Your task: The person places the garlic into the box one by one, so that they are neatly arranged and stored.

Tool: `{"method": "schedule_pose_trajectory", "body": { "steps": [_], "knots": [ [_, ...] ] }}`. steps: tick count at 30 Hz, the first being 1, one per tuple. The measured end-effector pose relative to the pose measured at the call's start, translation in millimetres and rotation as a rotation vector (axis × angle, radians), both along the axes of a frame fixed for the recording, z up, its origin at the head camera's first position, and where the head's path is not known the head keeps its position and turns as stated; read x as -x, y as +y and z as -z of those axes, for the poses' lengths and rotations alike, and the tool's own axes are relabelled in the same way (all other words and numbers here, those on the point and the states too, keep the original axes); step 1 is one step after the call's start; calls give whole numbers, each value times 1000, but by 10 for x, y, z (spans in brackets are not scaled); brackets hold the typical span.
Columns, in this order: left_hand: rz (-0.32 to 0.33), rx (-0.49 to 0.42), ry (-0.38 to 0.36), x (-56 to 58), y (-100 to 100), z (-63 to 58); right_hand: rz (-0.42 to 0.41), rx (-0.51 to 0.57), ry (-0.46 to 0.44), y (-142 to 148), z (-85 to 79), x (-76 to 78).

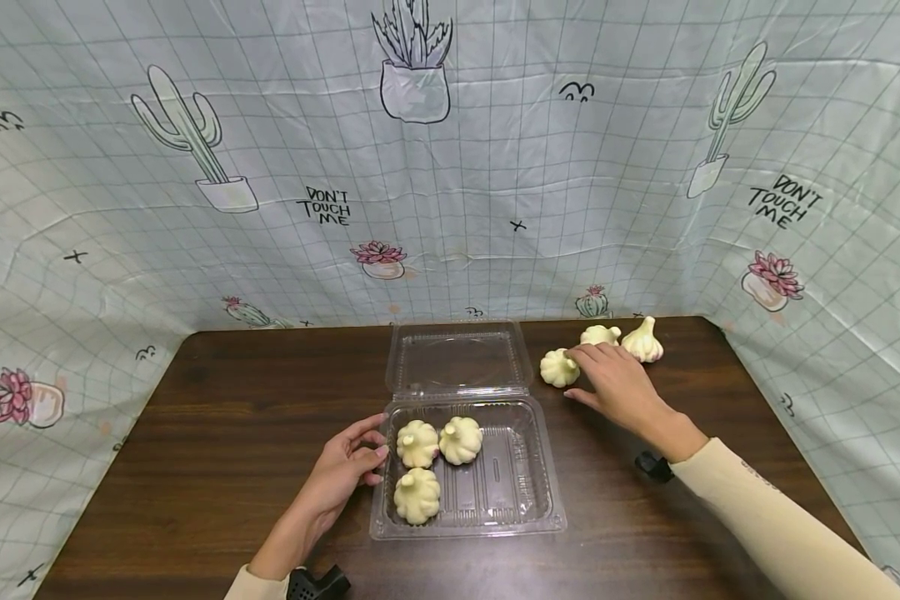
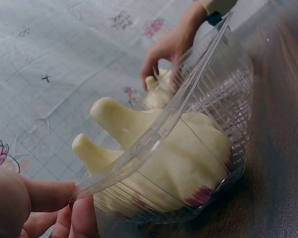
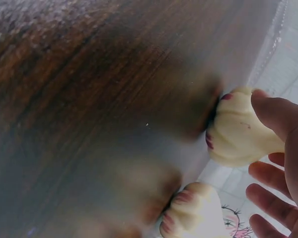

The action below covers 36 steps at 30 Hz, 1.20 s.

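A clear plastic clamshell container (image 1: 495, 467) stands with its lid (image 1: 457, 358) folded back. Three garlic bulbs sit in its left half: one at the back left (image 1: 417, 444), one beside it (image 1: 461, 440), one in front (image 1: 417, 497). My left hand (image 1: 345, 462) pinches the container's left rim between thumb and fingers, as the left wrist view shows. Right of the lid, my right hand (image 1: 611, 383) reaches with spread fingers over a garlic bulb (image 1: 559, 368); in the right wrist view the thumb (image 3: 270, 111) overlaps a bulb (image 3: 238, 129).
Behind the right hand, two more garlic bulbs lie near the table's back edge, one partly hidden (image 1: 598, 335) and one with its stem up (image 1: 643, 342). A patterned cloth (image 1: 457, 167) hangs behind and at both sides of the dark wooden table (image 1: 255, 392).
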<state>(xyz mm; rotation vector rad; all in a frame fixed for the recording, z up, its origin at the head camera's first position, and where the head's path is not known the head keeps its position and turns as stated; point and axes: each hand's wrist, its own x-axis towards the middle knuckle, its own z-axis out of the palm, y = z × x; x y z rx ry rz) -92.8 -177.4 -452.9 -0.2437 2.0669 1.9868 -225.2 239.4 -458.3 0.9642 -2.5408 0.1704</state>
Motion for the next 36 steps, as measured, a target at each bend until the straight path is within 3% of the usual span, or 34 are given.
{"method": "schedule_pose_trajectory", "body": {
  "steps": [10,18,27,36],
  "knots": [
    [1,-8,1,-8,-1,-4,-40,67,-66,-17,26,34],
    [-8,-13,1,-12,9,2,-22,56,-135,-54,74,57],
    [-8,-21,3,-11,5,2,-34,52,-105,-73,112,42],
    [-8,-24,7,2,11,2,-77,73,29,-10,-105,-68]
  ]
}}
